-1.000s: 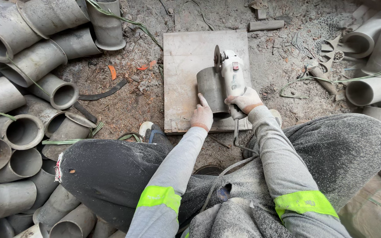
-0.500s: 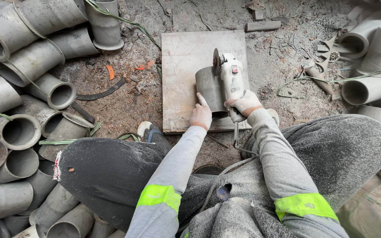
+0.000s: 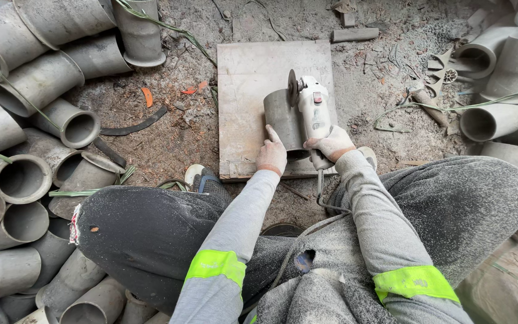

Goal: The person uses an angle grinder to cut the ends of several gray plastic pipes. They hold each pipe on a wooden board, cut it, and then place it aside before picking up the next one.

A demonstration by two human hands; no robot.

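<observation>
A short grey pipe piece (image 3: 284, 123) is steadied on a board (image 3: 253, 90) by the left hand (image 3: 272, 157); a grinder (image 3: 314, 114) is gripped by the right hand (image 3: 331, 146), with stacked pipes (image 3: 25, 174) alongside.

Dusty work gloves cover both hands, the left hand (image 3: 272, 157) and the right hand (image 3: 330, 144), pale fabric with a reddish band at each cuff. Light grey long sleeves run up from those cuffs, each ringed by a bright yellow-green reflective band high on the arm. Below the sleeves, the left trouser leg (image 3: 145, 234) shows dark and powdered with grey dust, the right one (image 3: 463, 210) paler grey, speckled all over.
</observation>
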